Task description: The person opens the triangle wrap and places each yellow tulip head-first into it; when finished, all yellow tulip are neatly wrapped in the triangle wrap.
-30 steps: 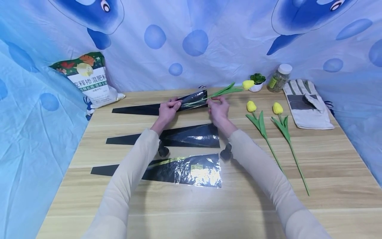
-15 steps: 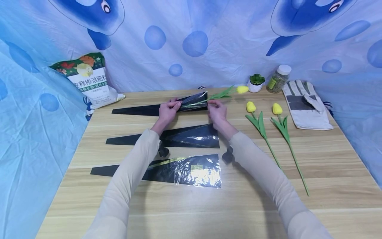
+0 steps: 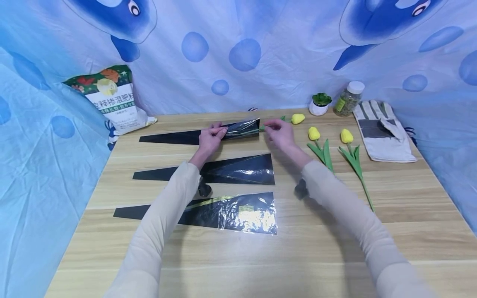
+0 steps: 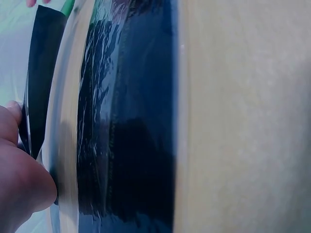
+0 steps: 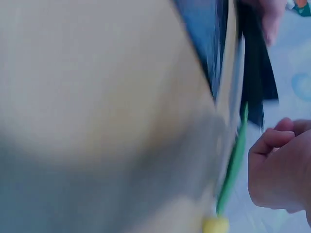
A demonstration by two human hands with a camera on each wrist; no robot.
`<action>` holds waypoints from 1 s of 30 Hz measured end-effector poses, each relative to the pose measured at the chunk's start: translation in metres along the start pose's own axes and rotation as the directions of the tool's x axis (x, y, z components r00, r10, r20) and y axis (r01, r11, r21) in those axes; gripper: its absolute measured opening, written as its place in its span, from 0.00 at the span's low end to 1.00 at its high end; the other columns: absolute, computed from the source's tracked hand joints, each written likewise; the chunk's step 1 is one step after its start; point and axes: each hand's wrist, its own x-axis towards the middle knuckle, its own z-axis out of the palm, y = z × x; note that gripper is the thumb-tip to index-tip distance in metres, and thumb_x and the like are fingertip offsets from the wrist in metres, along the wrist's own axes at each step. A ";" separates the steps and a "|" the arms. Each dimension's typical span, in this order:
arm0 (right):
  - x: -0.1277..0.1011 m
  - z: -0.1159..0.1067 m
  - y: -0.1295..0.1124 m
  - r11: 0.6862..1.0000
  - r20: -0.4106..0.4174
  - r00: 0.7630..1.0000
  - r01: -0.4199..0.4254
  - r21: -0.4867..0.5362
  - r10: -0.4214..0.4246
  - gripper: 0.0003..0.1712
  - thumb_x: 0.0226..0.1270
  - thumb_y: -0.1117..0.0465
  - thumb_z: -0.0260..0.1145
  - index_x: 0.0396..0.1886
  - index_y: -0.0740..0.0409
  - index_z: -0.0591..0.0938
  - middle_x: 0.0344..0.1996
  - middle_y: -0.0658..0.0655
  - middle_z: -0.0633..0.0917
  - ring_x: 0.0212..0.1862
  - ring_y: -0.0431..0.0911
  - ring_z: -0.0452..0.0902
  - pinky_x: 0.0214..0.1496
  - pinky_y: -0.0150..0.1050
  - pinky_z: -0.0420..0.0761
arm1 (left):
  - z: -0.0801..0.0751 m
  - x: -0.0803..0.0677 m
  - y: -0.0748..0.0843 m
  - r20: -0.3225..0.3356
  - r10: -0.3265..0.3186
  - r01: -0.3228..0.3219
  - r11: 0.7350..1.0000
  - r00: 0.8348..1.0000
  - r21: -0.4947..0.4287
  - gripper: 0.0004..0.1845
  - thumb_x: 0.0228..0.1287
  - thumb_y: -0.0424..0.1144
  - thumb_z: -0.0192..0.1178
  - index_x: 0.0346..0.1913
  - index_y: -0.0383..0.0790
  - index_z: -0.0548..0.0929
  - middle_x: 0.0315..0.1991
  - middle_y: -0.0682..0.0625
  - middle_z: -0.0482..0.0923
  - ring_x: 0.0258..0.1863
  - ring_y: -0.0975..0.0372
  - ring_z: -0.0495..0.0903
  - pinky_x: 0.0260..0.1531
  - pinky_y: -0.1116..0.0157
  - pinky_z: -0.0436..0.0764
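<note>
Tulip lower in sleeve, both hands' grip unchanged.

Glossy black plastic sleeve; matt pale wood-grain table; cloth glove.

1. Bare table at 6 o'clock gives hands free passage.
2. Three sleeves lie across the centre.
3. Two tulips and a glove crowd 2 o'clock.
4. A bag blocks 10 o'clock.

a makeshift staged set: dolphin-print cloth backdrop draped behind a wooden table.
</note>
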 end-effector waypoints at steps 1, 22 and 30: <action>0.003 -0.009 -0.001 0.996 0.018 0.998 0.055 -0.071 -0.054 0.15 0.70 0.71 0.63 0.55 0.66 0.82 0.45 0.62 0.83 0.38 0.54 0.80 0.32 0.32 0.81 | 0.000 0.000 0.000 0.003 -0.003 0.003 1.000 1.000 0.000 0.15 0.73 0.44 0.61 0.56 0.41 0.86 0.68 0.52 0.72 0.76 0.55 0.53 0.74 0.62 0.47; 0.053 -0.079 0.000 0.429 0.377 0.890 0.455 -0.781 -0.258 0.12 0.68 0.69 0.65 0.49 0.60 0.87 0.50 0.64 0.84 0.52 0.63 0.75 0.50 0.59 0.77 | 0.003 -0.003 0.000 -0.020 0.024 -0.023 0.999 1.000 0.046 0.13 0.71 0.42 0.63 0.53 0.41 0.88 0.66 0.52 0.74 0.75 0.52 0.56 0.74 0.60 0.49; 0.063 -0.077 0.005 0.368 0.441 0.832 0.547 -0.752 -0.336 0.12 0.67 0.73 0.63 0.44 0.62 0.89 0.43 0.63 0.87 0.48 0.63 0.76 0.54 0.58 0.71 | 0.003 -0.003 0.001 -0.024 0.024 -0.023 0.998 0.999 0.052 0.12 0.71 0.42 0.63 0.52 0.42 0.88 0.66 0.53 0.75 0.75 0.54 0.56 0.74 0.59 0.48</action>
